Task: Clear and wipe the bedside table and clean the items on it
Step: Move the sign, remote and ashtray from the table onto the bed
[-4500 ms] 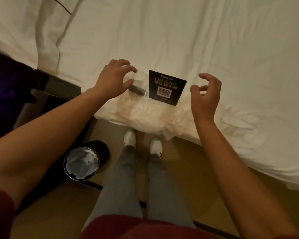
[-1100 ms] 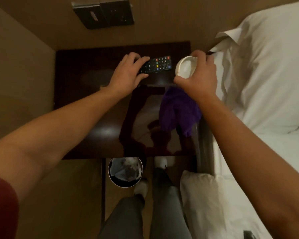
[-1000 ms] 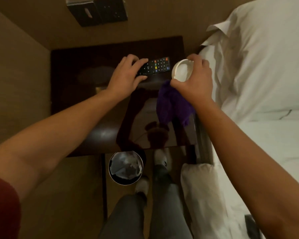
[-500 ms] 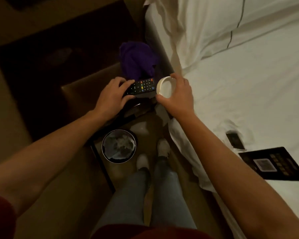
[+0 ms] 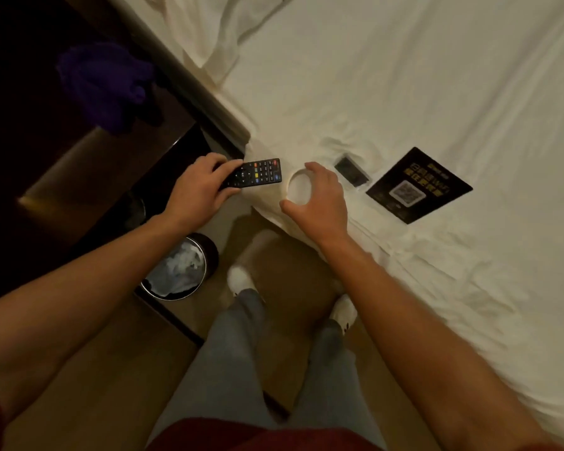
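White bed sheet (image 5: 404, 92) carries one black card (image 5: 419, 185) and one small dark packet (image 5: 352, 172) (both flat, just beside each other). Over its edge the left hand (image 5: 197, 190) grips one remote (image 5: 258, 173), while the right hand (image 5: 319, 198) curls round one white dish (image 5: 298, 190); one purple cloth (image 5: 106, 81) lies on the bedside table (image 5: 30, 157).

Hotel bedroom: white bed (image 5: 404, 92), WiFi QR card (image 5: 419, 185), bedside table (image 5: 79, 177).
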Demonstrator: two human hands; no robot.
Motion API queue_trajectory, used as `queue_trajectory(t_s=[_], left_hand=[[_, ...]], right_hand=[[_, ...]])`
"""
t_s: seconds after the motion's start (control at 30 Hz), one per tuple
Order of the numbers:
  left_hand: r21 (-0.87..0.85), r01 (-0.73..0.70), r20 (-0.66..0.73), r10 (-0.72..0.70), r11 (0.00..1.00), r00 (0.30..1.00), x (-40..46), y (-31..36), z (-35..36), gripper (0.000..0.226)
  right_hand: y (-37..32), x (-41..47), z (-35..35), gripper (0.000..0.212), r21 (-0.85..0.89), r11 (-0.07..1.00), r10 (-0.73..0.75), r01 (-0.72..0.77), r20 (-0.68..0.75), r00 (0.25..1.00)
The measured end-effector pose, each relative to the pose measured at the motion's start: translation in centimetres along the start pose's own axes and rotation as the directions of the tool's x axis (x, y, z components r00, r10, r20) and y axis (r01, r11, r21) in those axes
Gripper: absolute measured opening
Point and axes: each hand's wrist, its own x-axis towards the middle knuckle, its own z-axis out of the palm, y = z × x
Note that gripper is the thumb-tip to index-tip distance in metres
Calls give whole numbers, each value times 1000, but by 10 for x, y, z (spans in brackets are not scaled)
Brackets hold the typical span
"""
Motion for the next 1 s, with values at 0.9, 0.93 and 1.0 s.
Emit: queue_trajectory(t_s=[0.9, 0.93, 1.0], left_hand=[[-4, -407, 299, 389, 913, 871, 67, 382, 162, 57], [-4, -422, 299, 404, 907, 865, 71, 394, 166, 56], [1, -457, 304, 435, 889, 847, 79, 414, 174, 55]], right_hand=[[364, -131, -198, 84, 215, 890, 438, -403, -150, 887], [372, -135, -202, 85, 217, 885, 448, -412, -157, 880], [387, -141, -207, 84, 206, 881, 462, -426, -179, 868]])
